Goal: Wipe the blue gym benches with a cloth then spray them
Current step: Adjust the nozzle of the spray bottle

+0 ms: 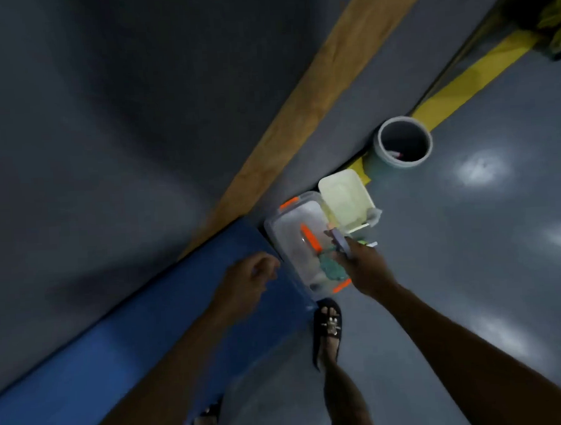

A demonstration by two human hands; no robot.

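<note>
1. Hands first, in the head view: the right hand (361,266) is curled round a pale, greyish object whose tip pokes out above the knuckles, perhaps a spray handle or a cloth, too blurred to name. The left hand (250,275) hangs loosely curled and holds nothing that shows.
2. Under the left hand runs the bench (123,337), a long blue strip, smooth and flat, ending just at the fingertips.
3. Between the hands, closer to the right, a clear box (293,234) sits on the floor against the bench end. It looks like thin, stiff plastic with orange clips; inside lie an orange piece and a crumpled teal thing (332,271), likely soft cloth, though I cannot be sure.
4. Beyond the right hand stands a pale lid (345,202), propped up, rounded at the corners, and further off a grey bucket (402,141), round and open.
5. The floor (503,265) to the right is glossy grey and throws back light.
6. Judged from this, the step is fetching supplies from the box. To do it well: lift the item straight up clear of the box wall, steady the light box with the free left hand so it does not tip, and take the cloth before the spray.
</note>
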